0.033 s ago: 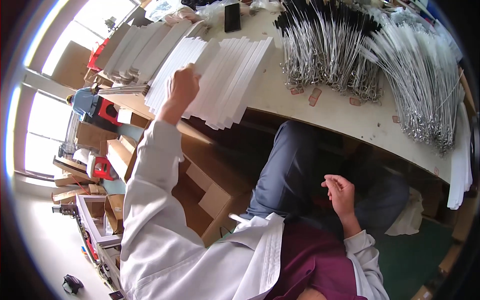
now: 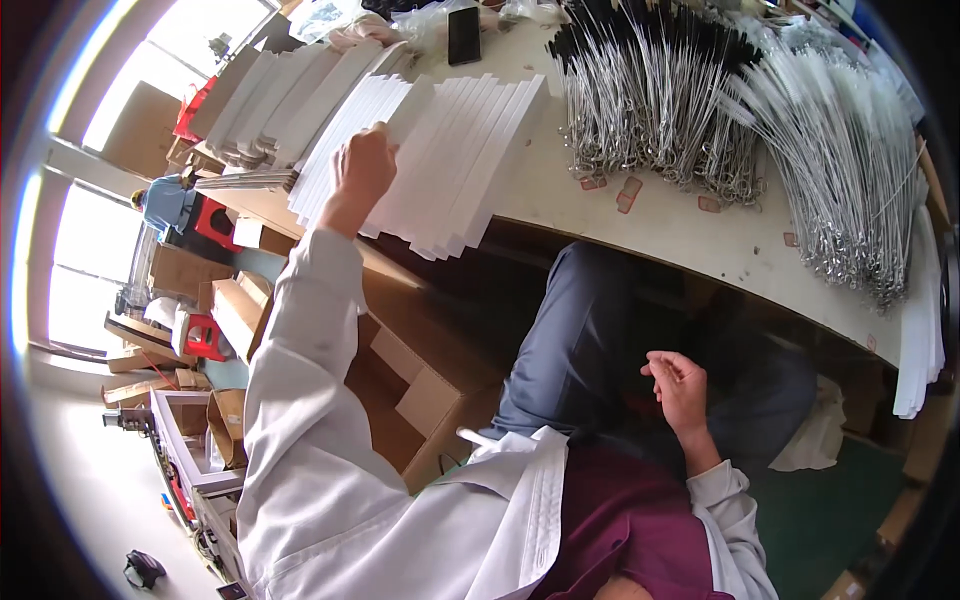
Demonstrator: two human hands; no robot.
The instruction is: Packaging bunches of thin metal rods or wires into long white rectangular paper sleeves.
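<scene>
Long, narrow white strips (image 2: 450, 165), perhaps flattened boxes, lie side by side in overlapping rows at the left of the table, their near ends jutting past its front edge. Over these rows my left hand (image 2: 363, 175) is closed, with bent fingers at the strips' surface. Whatever its fingertips pinch is hidden. My right hand (image 2: 682, 393) hovers above my lap, away from the table, palm partly turned in. Its fingers are loosely bent, the thumb stands apart, and I see nothing held in it.
On the table (image 2: 660, 235), wire-handled brushes (image 2: 660, 100) with black bristles and others with pale bristles (image 2: 840, 160) lie in bundles. A black phone (image 2: 464, 36) lies farther back. White stacks (image 2: 290, 100) stand at left; an opened carton (image 2: 420, 390) sits below. Another person (image 2: 168, 205) is far left.
My left hand has shifted very slightly to the left over the white strips. My right hand is almost unmoved.
</scene>
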